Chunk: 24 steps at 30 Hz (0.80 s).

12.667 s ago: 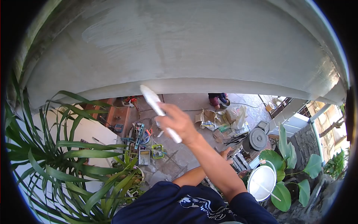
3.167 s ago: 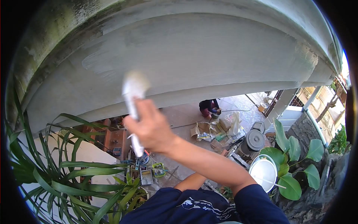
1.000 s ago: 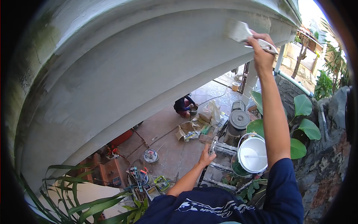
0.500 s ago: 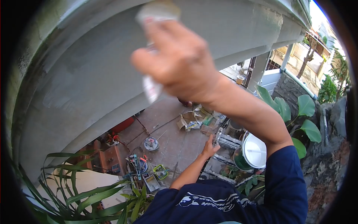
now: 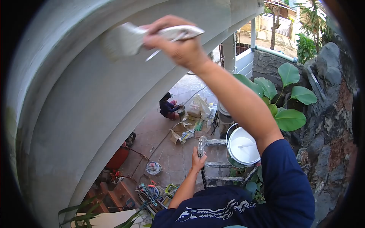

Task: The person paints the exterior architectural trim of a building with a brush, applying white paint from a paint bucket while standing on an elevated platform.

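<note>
Painting step: I've got the right hand (image 5: 182, 47) wrapped tight round the brush (image 5: 131, 38), handle sticking out to the right, bristles flat against the curved grey wall (image 5: 72, 110) up high.
Left hand (image 5: 197, 161): clamped on the top of the ladder (image 5: 213, 167) below me, looks like it's just there for balance.
Next move, my guess: drag the brush along the wall without leaning out any further, and the grip on the ladder shouldn't loosen.
Bucket (image 5: 242, 147): white, sits near the ladder top by the big green leaves (image 5: 283, 97), white paint inside with a stick lying in it.
Ground: a person (image 5: 168, 107) crouched over a small pot (image 5: 180, 110), contents too small to tell. Torn bags (image 5: 190, 121) lie beside them.
</note>
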Motion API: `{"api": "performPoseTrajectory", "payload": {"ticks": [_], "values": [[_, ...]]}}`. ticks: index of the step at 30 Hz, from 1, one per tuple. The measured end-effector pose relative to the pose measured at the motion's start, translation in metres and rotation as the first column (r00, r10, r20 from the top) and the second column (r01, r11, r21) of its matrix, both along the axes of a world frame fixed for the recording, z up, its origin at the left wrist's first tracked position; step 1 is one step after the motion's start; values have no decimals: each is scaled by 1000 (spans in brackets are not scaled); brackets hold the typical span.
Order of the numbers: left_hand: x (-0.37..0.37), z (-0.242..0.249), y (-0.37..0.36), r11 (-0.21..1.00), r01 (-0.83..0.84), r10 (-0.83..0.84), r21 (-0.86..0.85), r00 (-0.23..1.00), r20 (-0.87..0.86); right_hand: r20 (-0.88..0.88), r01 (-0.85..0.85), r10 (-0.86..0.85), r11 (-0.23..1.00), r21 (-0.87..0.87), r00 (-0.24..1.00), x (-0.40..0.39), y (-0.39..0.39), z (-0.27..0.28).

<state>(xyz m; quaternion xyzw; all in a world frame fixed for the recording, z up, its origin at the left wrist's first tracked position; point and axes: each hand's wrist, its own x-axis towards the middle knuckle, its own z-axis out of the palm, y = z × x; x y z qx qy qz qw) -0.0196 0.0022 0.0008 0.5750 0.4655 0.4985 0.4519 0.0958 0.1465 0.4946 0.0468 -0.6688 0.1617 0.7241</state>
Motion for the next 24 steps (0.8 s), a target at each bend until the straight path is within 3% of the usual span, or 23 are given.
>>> {"api": "performPoseTrajectory", "payload": {"ticks": [1,2,4,5,6,9,14,22,24], "values": [[1,3,-3,1000,3,-3,-21,1000,12,-39,-155,150,955,-254,988,31,9,-7],[1,6,-3,999,6,-5,-38,1000,20,-100,-57,35,973,-224,994,60,35,-16],[-1,6,-3,997,4,-3,-79,1000,12,-150,203,-263,924,-325,953,122,74,-29],[-1,4,-3,995,2,-1,-99,1000,12,-191,235,-326,894,-382,926,148,96,-34],[1,5,1,996,4,-2,-90,1000,26,-154,456,-548,796,-397,822,173,119,-38],[0,6,-4,995,7,0,-102,998,66,-227,578,-731,659,-482,644,233,185,-41],[1,12,-7,991,9,6,-131,993,116,-168,735,-857,506,-452,487,258,220,-27],[1,7,-8,984,-1,28,-180,989,144,-91,777,-892,432,-458,443,308,294,-8],[2,9,-8,980,-10,43,-197,986,162,-62,691,-805,543,-477,590,315,304,2]]}}
